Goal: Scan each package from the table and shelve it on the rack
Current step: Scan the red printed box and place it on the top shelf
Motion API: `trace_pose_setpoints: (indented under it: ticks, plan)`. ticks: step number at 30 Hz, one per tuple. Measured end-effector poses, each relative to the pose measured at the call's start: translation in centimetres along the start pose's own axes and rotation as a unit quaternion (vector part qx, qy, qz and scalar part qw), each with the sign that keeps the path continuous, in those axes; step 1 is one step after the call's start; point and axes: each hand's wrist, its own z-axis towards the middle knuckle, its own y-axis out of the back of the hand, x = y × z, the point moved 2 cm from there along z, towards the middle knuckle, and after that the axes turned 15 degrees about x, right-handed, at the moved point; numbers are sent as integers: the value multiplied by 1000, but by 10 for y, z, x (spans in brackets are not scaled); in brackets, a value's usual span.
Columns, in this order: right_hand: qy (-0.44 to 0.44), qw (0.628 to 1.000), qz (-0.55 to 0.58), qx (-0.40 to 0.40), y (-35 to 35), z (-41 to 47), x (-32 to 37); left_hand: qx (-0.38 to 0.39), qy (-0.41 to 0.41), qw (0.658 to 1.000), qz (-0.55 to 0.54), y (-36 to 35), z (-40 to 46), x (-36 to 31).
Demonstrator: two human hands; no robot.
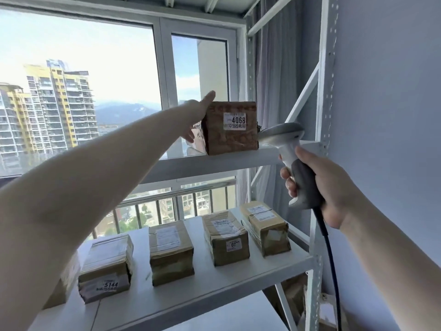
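A brown cardboard package [232, 129] with a white label reading 4068 stands on the upper shelf [214, 161] of the white rack. My left hand [196, 113] reaches up to the package's left side, fingers straight, flat against it. My right hand [327, 185] grips the grey handle of a white barcode scanner [290, 149], whose head sits just right of the package at shelf height. The scanner's dark cable hangs down past my right wrist.
Several taped brown packages [170, 254] stand in a row on the lower shelf [238, 280]; one is labelled 5144 [106, 271]. The rack's white upright [322, 115] and diagonal brace are at the right, against a grey wall. A large window is behind the rack.
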Motion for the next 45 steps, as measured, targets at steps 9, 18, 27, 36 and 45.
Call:
trace_pose_setpoints:
  ticks: [9, 18, 27, 36, 45]
  plan:
    - [-12, 1000, -4, -28, 25, 10, -10, -27, -180, 983, -35, -36, 23, 50]
    - [-18, 999, 3, -33, 57, 19, -7, -8, -187, 981, -45, -70, 62, 27]
    - [-34, 998, 19, -44, 93, 25, -12, -13, -176, 984, -20, -114, 93, -8]
    - [-43, 997, 47, -48, 114, 27, -18, -18, -180, 984, 1, -130, 110, -15]
    - [-46, 996, 51, -50, 117, 27, -21, -16, -179, 984, -5, -135, 112, -12]
